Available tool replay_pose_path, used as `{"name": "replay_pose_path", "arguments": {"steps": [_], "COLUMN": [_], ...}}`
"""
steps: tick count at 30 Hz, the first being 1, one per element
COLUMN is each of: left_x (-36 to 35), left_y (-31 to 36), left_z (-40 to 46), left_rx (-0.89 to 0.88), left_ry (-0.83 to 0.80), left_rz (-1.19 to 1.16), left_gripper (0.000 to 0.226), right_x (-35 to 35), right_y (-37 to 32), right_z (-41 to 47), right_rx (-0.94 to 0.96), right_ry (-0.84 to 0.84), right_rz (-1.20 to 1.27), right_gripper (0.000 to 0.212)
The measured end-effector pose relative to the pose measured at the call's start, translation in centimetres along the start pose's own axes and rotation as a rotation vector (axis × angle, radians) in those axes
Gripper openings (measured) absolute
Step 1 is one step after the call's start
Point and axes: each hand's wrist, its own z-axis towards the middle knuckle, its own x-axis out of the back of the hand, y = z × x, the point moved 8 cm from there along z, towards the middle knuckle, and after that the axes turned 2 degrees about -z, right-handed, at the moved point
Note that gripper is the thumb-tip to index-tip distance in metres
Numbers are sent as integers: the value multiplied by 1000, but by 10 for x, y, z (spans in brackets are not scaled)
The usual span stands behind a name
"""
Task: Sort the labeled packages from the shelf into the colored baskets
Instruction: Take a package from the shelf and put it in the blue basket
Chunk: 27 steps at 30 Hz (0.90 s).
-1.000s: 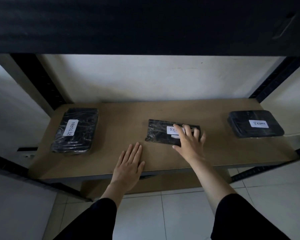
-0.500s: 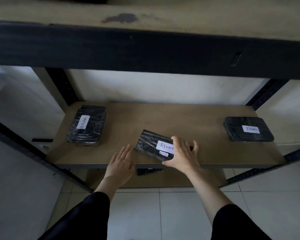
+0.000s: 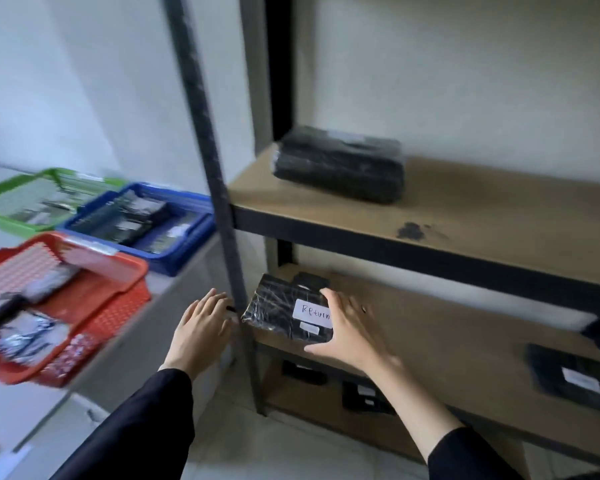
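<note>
A black plastic-wrapped package (image 3: 284, 311) with a white label reading "Return" sits just below the centre of the frame, at the left front corner of the middle shelf board (image 3: 447, 327). The right hand (image 3: 349, 329) grips its right end, thumb curled under the near edge and fingers spread over the top, covering the end of the label. The left hand (image 3: 201, 327) is to the left of the package, on the other side of the shelf's dark metal post (image 3: 219, 188); its fingers are straight and relaxed, holding nothing, with the fingertips near the post.

A second labelled black package (image 3: 574, 377) lies at the lower right of the frame on the same board, well apart from the first. On the upper board, a bulkier black package (image 3: 340, 164) rests near its left end (its label is too blurred to read).

At the left of the frame three baskets stand on a pale surface: a red basket (image 3: 118, 299) nearest, a blue basket (image 3: 174, 254) behind it, and a green basket (image 3: 14, 223) furthest left. Each holds dark or silvery packages, blurred by motion.
</note>
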Motion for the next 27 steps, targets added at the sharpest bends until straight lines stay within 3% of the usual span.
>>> {"name": "replay_pose_path", "arguments": {"steps": [7, 15, 21, 25, 27], "left_x": [93, 134, 168, 183, 186], "left_y": [-136, -280, -353, -377, -385], "left_z": [-27, -72, -66, -45, -31], "left_rx": [152, 175, 204, 172, 151], "left_ry": [100, 103, 67, 107, 101], "left_rz": [14, 4, -1, -58, -68], "left_gripper": [47, 35, 32, 30, 32], "right_x": [6, -38, -69, -79, -81], "right_y": [-169, -322, -375, -377, -378], "right_z": [51, 104, 122, 149, 166], "right_rx": [206, 95, -56, -196, -254], "right_ry": [-78, -146, -199, -224, -246], "right_rz": [-18, 76, 362, 583, 663], "right_gripper": [98, 105, 103, 125, 125]}}
